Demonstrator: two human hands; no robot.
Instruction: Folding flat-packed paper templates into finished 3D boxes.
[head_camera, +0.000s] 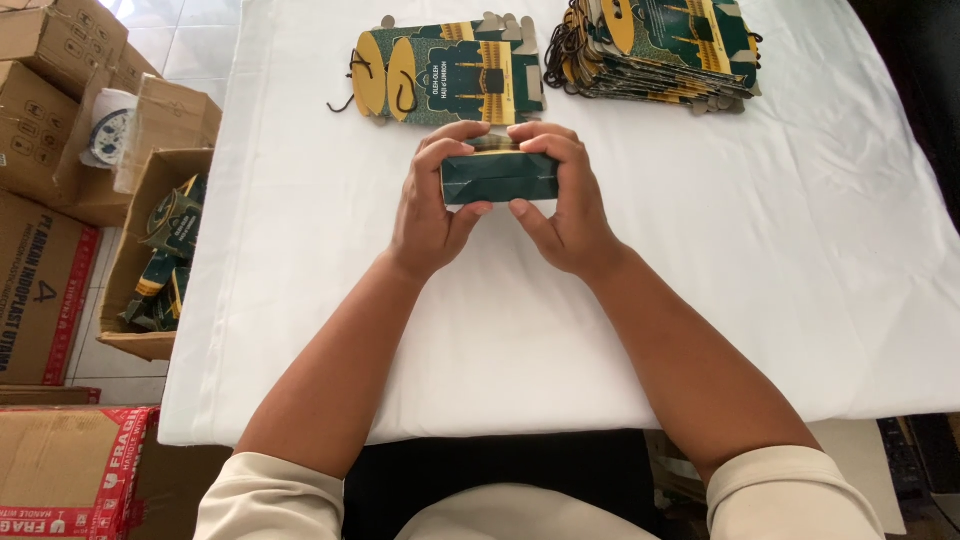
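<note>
I hold a small dark green folded box between both hands over the white table. My left hand grips its left end, thumb underneath and fingers curled over the top. My right hand grips the right end the same way. The box's dark green bottom faces me. Just beyond it lies one flat unfolded green and gold box blank with black cord handles.
A stack of several flat green and gold blanks sits at the table's far right. On the floor at left stand brown cartons, one open carton holding finished green boxes.
</note>
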